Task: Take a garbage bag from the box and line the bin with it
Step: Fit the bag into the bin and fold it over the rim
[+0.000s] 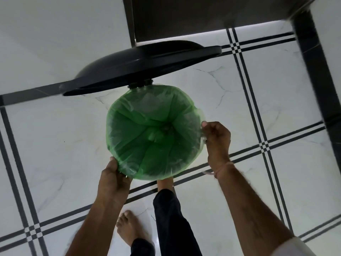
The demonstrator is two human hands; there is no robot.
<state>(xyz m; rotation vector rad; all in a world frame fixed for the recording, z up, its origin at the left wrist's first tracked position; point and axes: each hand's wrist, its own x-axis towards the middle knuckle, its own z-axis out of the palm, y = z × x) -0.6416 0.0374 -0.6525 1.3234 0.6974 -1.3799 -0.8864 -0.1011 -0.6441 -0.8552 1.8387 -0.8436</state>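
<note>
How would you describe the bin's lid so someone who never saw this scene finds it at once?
On the white floor with black stripes stands a round bin lined with a green bag. The lid rises from the bin's far rim, tipped open. It is the only wide, dark, domed disc nearby.

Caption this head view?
Left hand and right hand grip a translucent green garbage bag lining the bin, black lid raised.

No words, numbers, brand names or signs can be read anywhere in view. The green garbage bag (155,133) at the centre is plain, unprinted plastic. The black lid (140,61) raised on its far side carries no legible marking. The white floor tiles (276,93) show only dark border lines.
</note>
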